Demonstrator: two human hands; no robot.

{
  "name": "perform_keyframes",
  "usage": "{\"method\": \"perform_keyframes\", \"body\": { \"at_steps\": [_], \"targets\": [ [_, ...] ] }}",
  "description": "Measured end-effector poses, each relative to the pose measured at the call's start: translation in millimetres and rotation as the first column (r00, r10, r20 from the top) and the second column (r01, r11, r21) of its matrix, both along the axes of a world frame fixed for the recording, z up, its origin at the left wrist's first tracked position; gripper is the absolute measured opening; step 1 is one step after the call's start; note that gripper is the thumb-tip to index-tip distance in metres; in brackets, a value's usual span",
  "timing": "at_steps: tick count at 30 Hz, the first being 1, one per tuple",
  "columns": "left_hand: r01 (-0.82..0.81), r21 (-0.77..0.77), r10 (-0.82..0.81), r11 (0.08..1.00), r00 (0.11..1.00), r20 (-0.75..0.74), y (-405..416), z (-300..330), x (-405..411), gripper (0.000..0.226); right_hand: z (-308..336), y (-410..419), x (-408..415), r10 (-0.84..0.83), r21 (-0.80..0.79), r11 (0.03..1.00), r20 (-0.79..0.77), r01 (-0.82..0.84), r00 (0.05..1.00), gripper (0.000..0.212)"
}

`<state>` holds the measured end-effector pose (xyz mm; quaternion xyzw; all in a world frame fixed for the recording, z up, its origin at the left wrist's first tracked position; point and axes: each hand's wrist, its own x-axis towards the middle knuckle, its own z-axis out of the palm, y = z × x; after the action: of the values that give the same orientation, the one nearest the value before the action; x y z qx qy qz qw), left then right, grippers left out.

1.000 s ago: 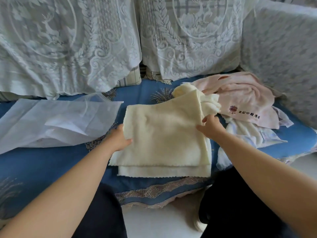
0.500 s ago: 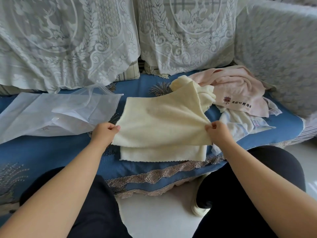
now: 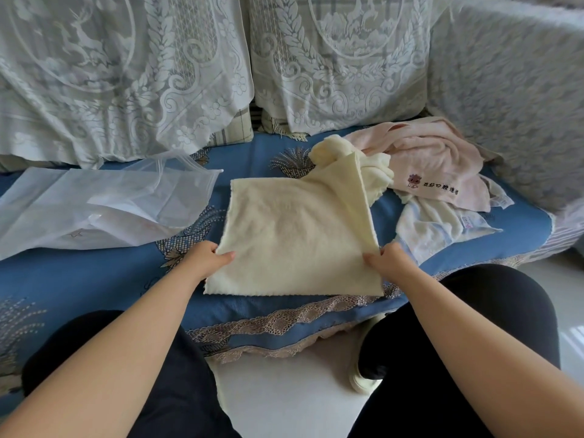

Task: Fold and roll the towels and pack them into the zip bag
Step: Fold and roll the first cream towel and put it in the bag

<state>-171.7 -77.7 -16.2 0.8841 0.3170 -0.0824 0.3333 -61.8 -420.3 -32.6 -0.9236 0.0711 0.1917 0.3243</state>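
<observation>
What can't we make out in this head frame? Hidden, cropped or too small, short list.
- cream towel, head view: far end bunched, length unclear.
- zip bag: left side cropped; zip state unclear.
- white towel: partly under pink towel.
- left hand, right hand: fingertips hidden under the cloth.

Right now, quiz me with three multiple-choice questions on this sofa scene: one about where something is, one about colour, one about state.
1. Where does the zip bag lie?
A. left of the cream towel
B. on the floor
C. under the pink towel

2. What colour is the towel in both hands?
A. blue
B. cream
C. grey

3. What state is that towel in?
A. rolled
B. bagged
C. partly folded

Answers: 1 A, it lies flat on the left; 2 B, pale cream pile; 3 C, the left hand and right hand pinch its layered near corners.
</observation>
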Motion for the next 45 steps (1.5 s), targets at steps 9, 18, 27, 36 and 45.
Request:
{"method": "perform_keyframes", "body": {
  "at_steps": [9, 18, 27, 36, 45],
  "targets": [
    [-0.088, -0.518, 0.198, 0.851, 0.967, 0.162, -10.1, 1.1, 14.6, 0.043, 0.7, 19.3, 1.1, -0.181, 0.421, 0.901, 0.151, 0.102, 0.972, 0.016],
    [-0.056, 0.029, 0.055, 0.998, 0.998, 0.008, -6.6, -1.7, 1.0, 0.058, -8.8, 2.4, -10.0, -0.061, 0.13, 0.99, 0.073, 0.052, 0.995, 0.056],
    [0.116, -0.128, -0.091, 0.985, 0.978, 0.185, -1.1, 8.5, -16.6, 0.02, 10.1, -17.6, -13.5, 0.236, -0.096, 0.971, 0.222, -0.22, 0.946, 0.021],
    [0.171, 0.084, -0.187, 0.982, 0.947, 0.261, 6.1, 20.8, -29.1, 0.042, 22.9, -23.4, -7.4, 0.221, 0.146, 0.947, 0.352, -0.287, 0.909, 0.014],
    [0.366, 0.186, -0.351, 0.912, 0.93, -0.11, 31.9, 42.4, -46.8, 0.041, 52.5, -47.2, -22.6, 0.457, 0.082, 0.888, -0.036, -0.453, 0.889, 0.038]
  ]
}}
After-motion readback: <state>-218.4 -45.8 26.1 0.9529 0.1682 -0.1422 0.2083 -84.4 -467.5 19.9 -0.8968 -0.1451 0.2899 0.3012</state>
